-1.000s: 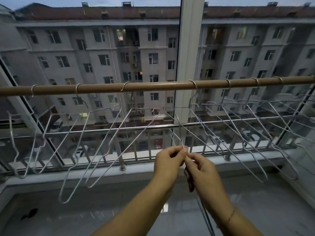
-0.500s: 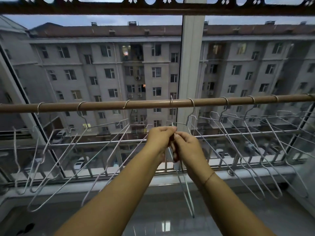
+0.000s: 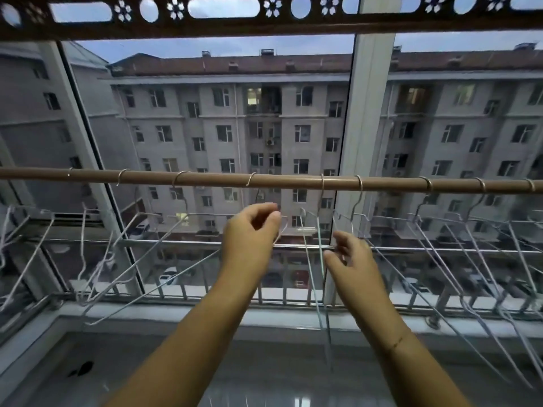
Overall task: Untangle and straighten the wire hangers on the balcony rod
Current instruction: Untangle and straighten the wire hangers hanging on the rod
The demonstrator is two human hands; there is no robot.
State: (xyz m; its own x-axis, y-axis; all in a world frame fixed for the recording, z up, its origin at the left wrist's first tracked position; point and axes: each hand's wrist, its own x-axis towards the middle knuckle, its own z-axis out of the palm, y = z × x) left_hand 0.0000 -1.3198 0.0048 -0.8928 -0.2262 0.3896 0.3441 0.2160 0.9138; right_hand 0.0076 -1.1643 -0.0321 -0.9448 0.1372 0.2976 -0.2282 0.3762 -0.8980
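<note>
A brown rod (image 3: 205, 180) runs across the balcony at chest height, and several thin white wire hangers hang from it by their hooks. One hanger (image 3: 319, 259) hangs edge-on from its hook in the middle, between my two hands. My left hand (image 3: 252, 233) is raised just left of it with its fingers curled loosely and apart; the bent shoulder of a neighbouring hanger (image 3: 282, 230) passes by its fingertips. My right hand (image 3: 349, 259) is just right of the edge-on hanger, fingers spread, holding nothing. The hangers on the left (image 3: 117, 259) lean and cross each other.
Behind the rod are a window frame post (image 3: 367, 127), glass and a low metal railing (image 3: 182, 245). A dark perforated rail (image 3: 264, 22) runs overhead. More hangers (image 3: 470, 259) slant to the right. The tiled sill and floor (image 3: 176, 362) lie below.
Both hands rose from low by the sill to the rod while pinching one hanger together, then parted. That hanger now hangs edge-on from the rod. The view tilted upward.
</note>
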